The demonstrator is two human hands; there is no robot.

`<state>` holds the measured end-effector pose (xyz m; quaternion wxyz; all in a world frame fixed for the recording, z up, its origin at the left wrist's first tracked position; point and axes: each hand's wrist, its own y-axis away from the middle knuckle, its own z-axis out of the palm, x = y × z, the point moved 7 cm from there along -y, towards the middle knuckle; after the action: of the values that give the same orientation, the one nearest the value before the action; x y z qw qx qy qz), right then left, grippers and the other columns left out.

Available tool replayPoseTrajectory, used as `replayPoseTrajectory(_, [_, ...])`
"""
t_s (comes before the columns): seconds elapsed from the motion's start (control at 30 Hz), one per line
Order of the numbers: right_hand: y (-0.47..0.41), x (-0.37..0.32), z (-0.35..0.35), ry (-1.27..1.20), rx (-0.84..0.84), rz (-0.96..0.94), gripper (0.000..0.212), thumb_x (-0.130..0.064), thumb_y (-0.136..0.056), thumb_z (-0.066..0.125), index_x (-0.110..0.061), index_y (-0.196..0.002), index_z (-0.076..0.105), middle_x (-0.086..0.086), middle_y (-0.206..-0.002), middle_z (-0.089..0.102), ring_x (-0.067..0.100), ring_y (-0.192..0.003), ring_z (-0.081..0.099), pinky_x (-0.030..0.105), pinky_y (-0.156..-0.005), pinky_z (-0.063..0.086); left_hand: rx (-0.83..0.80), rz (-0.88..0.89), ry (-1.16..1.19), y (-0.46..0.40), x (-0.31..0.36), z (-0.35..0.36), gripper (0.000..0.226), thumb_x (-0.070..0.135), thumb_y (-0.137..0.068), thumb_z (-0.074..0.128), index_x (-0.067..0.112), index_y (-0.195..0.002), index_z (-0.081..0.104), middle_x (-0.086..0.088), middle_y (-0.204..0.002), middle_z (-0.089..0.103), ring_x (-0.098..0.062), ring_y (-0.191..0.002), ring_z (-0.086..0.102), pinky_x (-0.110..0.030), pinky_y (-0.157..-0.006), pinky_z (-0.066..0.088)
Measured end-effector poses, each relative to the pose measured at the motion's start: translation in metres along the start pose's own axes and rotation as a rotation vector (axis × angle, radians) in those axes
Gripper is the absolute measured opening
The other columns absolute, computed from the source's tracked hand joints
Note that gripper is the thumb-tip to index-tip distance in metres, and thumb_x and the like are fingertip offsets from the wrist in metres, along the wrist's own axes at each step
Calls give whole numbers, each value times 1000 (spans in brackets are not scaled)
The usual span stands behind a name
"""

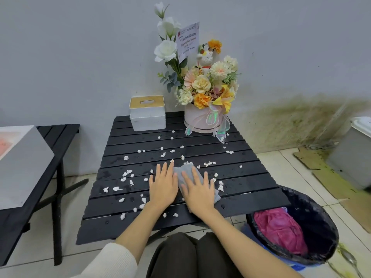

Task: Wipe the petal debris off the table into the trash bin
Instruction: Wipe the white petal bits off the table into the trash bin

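Several white petal bits (pixel 128 174) lie scattered over the black slatted table (pixel 251 177), which looks wet in places. A grey cloth (pixel 183 170) lies flat in the middle of the table. My right hand (pixel 197 190) presses on the cloth with straight, spread fingers. My left hand (pixel 163 184) lies flat beside it, fingers straight, its edge touching the cloth's left side. A trash bin (pixel 321 223) with a black liner stands on the floor at the table's near right corner, with pink crumpled material inside.
A white tissue box (pixel 147 115) and a flower arrangement in a pink round box (pixel 200 121) stand at the table's far edge by the wall. A second black table (pixel 58 133) with a white box is to the left. Cardboard lies on the floor at right.
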<state>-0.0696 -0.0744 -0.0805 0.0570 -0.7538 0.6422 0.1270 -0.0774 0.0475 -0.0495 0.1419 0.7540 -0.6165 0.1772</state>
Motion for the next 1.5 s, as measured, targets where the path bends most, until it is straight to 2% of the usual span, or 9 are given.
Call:
replayPoseTrajectory(0.23, [-10,55,-27,-49,151,84,46,-23,-101,26,-17,-146,23,6,-158,12,36,-144,6,42,-117,7,0,71,-14,1,12,4,49,35,-101,21,22,-148,18,0,-156,16,-19,-145,2,-44,-114,10])
replayPoseTrajectory(0.43, [-12,112,-56,-259,320,266,40,3,-91,42,-1,-131,47,12,-148,37,34,-141,22,41,-112,27,12,84,-23,3,-1,-8,49,35,-101,20,23,-148,18,-2,-155,19,-21,-145,3,-44,-115,9])
replayPoseTrajectory(0.67, [16,47,-97,-464,481,226,34,-16,-96,43,-19,-129,49,-5,-147,41,31,-118,53,42,-86,45,6,44,-32,16,-14,-12,48,34,-101,19,21,-148,17,-1,-156,15,-20,-145,1,-44,-115,10])
replayPoseTrajectory(0.87, [33,-27,-24,-183,116,-99,37,-29,-91,40,-31,-126,53,5,-135,54,35,-121,52,44,-78,55,82,78,-57,40,-8,-5,47,31,-101,20,20,-147,22,0,-155,19,-18,-145,4,-42,-116,11])
replayPoseTrajectory(1.07, [15,4,-15,-44,137,-167,48,-15,-98,34,-28,-143,30,6,-157,14,33,-144,11,41,-110,25,66,118,-124,51,11,18,56,34,-93,17,13,-132,51,-5,-139,50,-26,-135,36,-49,-105,33])
replayPoseTrajectory(1.17, [7,42,-31,-84,211,-79,53,-1,-91,39,-20,-141,37,11,-155,23,38,-142,17,43,-110,25,96,105,-168,50,9,21,50,31,-92,26,12,-124,58,-5,-129,59,-27,-128,47,-49,-98,41])
replayPoseTrajectory(1.27, [-1,88,-41,-106,238,44,58,6,-83,42,-16,-137,44,12,-151,30,41,-139,22,45,-111,24,89,103,-200,46,5,20,58,34,-93,13,12,-135,46,-5,-141,47,-26,-138,31,-46,-110,28])
replayPoseTrajectory(1.4, [-1,120,-60,-179,281,154,57,10,-81,39,-19,-128,52,7,-143,43,37,-133,34,49,-99,38,149,102,-245,36,2,12,57,32,-92,15,10,-132,50,-6,-135,53,-27,-135,37,-48,-109,27])
replayPoseTrajectory(1.5, [11,105,-89,-324,447,43,36,12,-82,40,-19,-93,52,4,-104,52,30,-101,52,42,-77,44,245,138,-228,33,8,5,50,27,-92,24,7,-123,58,-8,-125,62,-29,-127,47,-46,-108,31])
